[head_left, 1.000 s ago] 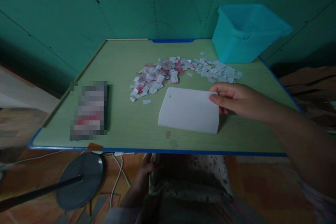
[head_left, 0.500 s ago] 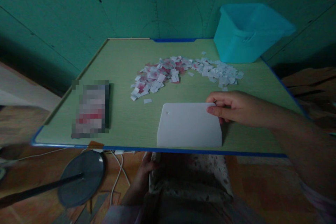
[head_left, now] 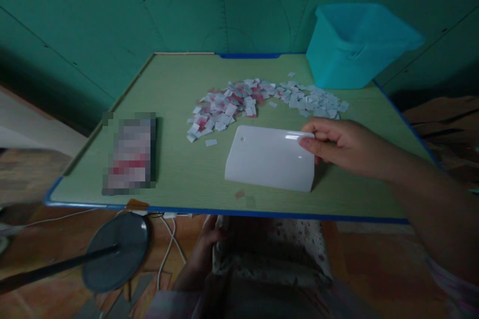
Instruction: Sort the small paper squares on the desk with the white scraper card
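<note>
My right hand (head_left: 329,144) is closed on the upper right corner of a white plastic scraper (head_left: 267,159), thumb on its near face. The scraper leans on the green tabletop (head_left: 179,179), its lower edge slanting down to the right. Beyond it spreads a curved heap of small white and reddish paper scraps (head_left: 228,104). A small brownish scrap (head_left: 240,194) lies in front of the scraper. Below the table's front edge, my left hand (head_left: 211,237) is closed round the side of a speckled, open-topped container (head_left: 299,234); its fingers are partly in shadow.
A turquoise bin (head_left: 348,60) stands at the table's back right corner. A blurred-out flat item (head_left: 129,154) lies on the left. On the floor are a round grey base with a pole (head_left: 116,254) and white cables (head_left: 168,249). A green wall (head_left: 187,5) rises behind the table.
My right hand has moved the scraper away from the table's front edge and tilted it, uncovering the brownish scrap. My left hand stays where it was.
</note>
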Motion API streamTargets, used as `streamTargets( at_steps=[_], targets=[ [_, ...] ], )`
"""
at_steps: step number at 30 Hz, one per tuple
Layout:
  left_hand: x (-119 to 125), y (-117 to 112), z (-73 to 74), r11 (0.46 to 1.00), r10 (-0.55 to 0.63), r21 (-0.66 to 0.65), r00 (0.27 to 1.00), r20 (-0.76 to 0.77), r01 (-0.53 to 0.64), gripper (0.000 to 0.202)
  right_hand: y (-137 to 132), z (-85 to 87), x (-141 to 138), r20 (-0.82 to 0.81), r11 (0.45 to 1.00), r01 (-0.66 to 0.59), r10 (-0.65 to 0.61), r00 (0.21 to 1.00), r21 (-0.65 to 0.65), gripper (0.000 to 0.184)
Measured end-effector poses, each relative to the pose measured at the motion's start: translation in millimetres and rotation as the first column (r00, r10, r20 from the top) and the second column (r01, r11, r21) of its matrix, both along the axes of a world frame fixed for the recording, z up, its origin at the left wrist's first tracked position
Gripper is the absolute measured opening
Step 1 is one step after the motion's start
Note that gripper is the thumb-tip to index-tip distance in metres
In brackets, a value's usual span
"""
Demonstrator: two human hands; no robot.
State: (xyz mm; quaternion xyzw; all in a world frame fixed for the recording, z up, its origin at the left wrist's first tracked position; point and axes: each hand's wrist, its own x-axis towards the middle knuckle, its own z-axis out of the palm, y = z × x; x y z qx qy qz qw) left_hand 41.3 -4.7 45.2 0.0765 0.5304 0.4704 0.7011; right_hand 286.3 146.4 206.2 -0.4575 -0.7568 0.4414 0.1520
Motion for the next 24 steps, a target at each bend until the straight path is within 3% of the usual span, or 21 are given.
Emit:
streamTargets(
  at_steps=[7, 10, 18, 24],
  targets=[
    [-24, 13, -39.8, 0.98, -0.129, -0.152, 0.992, 0.014, 0.13, 0.043, -4, 5.2, -2, 0.08, 0.999, -0.05, 0.049, 0.996, 0.017, 0.023],
    [-28, 14, -48.4, 0.966, -0.164, -0.197, 0.986, 0.035, 0.167, 0.045, -6, 4.5, -2, 0.065, 0.998, -0.063, 0.063, 0.996, -0.007, 0.023],
    [-22, 12, -36.2, 0.974, -0.174, -0.142, 0.984, 0.025, 0.176, 0.048, -7, 4.2, -2, 0.053, 0.993, -0.104, 0.108, 0.993, -0.063, 0.024],
    [-17, 11, -24.2, 0.99, -0.076, -0.107, 0.991, 0.108, 0.088, 0.039, -7, 4.3, -2, 0.048, 0.991, -0.118, 0.121, 0.992, -0.062, 0.024]
  ],
)
